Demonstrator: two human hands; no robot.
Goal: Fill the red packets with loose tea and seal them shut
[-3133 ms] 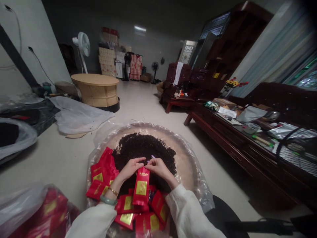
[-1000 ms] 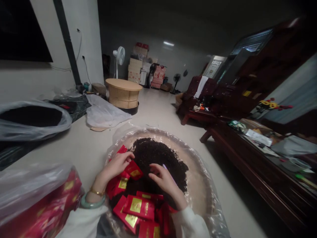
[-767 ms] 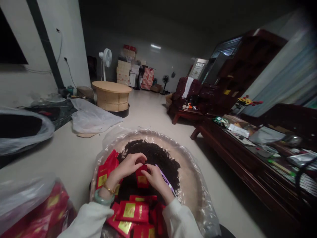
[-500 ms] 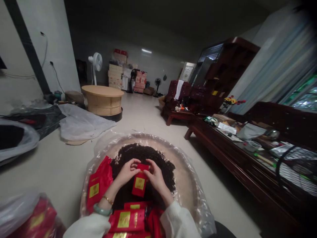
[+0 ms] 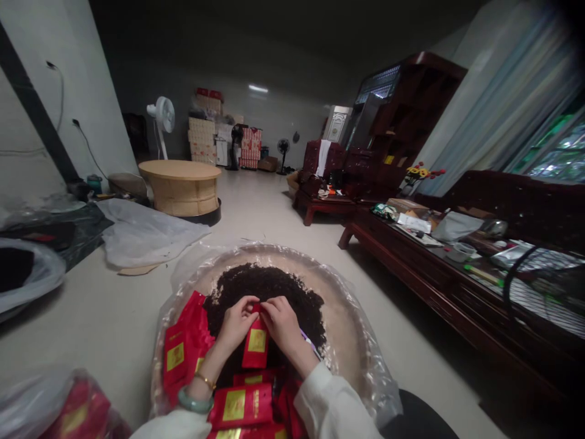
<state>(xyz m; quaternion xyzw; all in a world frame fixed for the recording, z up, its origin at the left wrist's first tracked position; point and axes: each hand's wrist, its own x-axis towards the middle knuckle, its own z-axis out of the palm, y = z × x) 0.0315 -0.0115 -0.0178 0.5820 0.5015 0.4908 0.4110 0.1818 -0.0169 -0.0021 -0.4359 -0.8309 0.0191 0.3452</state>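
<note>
A red pouch with a gold label (image 5: 256, 341) is upright between my hands, over a round plastic-lined tray (image 5: 343, 317). My left hand (image 5: 238, 323) pinches its top edge on the left. My right hand (image 5: 280, 322) grips the same edge from the right, fingers closed. Dark loose leaves, like tea (image 5: 269, 281), lie heaped behind and under the hands. More red pouches (image 5: 242, 405) lie in the tray's near part, and others (image 5: 185, 347) lean at its left side. Under my right wrist a thin purple-edged thing (image 5: 309, 342) shows in part.
A clear bag of red pouches (image 5: 82, 402) stands at the lower left. Plastic sheeting (image 5: 150, 231) lies on the floor by a round wooden stand (image 5: 183, 189). To the right runs a low dark table (image 5: 411, 262) covered with clutter, with a black fan (image 5: 543, 299) near it.
My right hand has moved left and inward, and its fingers now meet the left ones at the pouch's top. The purple-edged thing has come into sight. The view has shifted slightly.
</note>
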